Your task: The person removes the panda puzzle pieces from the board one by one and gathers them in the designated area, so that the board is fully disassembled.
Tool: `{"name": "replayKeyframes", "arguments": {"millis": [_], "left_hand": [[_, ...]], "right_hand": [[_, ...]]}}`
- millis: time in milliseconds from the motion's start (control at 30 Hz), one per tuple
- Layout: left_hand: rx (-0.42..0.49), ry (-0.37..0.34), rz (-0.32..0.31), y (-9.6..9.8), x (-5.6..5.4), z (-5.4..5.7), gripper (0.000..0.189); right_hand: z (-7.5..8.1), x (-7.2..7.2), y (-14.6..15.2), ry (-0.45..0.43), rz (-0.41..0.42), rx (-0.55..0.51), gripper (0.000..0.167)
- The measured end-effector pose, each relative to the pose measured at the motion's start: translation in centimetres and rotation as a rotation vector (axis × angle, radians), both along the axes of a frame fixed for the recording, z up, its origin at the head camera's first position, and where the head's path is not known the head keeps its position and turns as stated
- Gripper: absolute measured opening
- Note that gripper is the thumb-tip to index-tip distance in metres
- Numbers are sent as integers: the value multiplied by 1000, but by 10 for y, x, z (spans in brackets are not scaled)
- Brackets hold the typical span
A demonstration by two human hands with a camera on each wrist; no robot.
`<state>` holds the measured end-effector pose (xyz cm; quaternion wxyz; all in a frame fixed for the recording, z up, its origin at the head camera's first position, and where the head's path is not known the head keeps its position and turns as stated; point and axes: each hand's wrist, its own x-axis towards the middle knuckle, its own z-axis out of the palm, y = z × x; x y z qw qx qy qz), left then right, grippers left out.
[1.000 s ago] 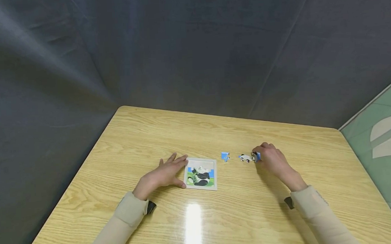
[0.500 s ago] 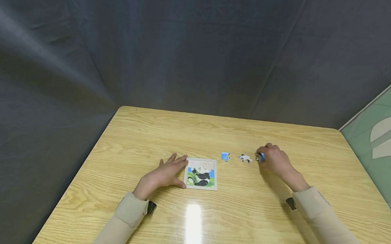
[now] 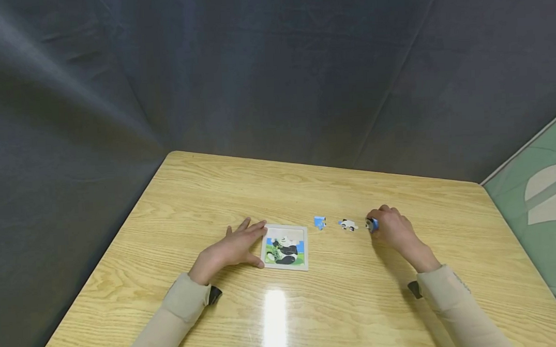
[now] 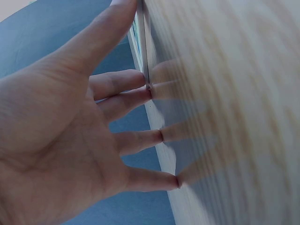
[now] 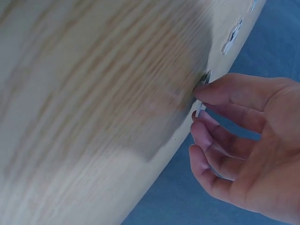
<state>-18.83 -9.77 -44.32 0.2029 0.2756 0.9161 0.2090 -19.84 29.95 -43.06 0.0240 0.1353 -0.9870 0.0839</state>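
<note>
My left hand point(image 3: 232, 249) lies with spread fingers at the left side of a square puzzle frame point(image 3: 306, 250), thumb at its lower left corner and a fingertip at the upper left. Inside the frame, joined pieces show a panda's body point(image 3: 287, 252); the upper strip is bare. In my right hand point(image 3: 394, 231), thumb and fingers pinch a puzzle piece point(image 3: 372, 224) with blue and black on it; the right wrist view shows this piece point(image 5: 199, 108) tilted close over the table. To its left lies a piece with the panda's face point(image 3: 348, 225).
A mostly blue puzzle piece point(image 3: 320, 222) lies between the frame and the face piece. The wooden table point(image 3: 339, 305) ends at a dark curtain point(image 3: 274, 80) behind and on the left. A green and white panel point(image 3: 540, 208) stands at the right.
My right hand has shifted slightly right with the pinched piece, drawing it away from the panda face piece. My left hand and the frame stay in place.
</note>
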Motion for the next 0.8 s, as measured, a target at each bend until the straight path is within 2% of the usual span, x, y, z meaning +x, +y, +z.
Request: {"name": "replayKeyframes", "arguments": {"millis": [333, 533, 800], "left_hand": [[2, 6, -15, 2, 1, 1, 87], [4, 7, -23, 3, 1, 0, 87], [5, 4, -27, 4, 0, -1, 88]], "right_hand": [[0, 3, 3, -35, 1, 11, 39], [1, 6, 4, -22, 9, 12, 40], [18, 12, 1, 38, 1, -72, 42]]}}
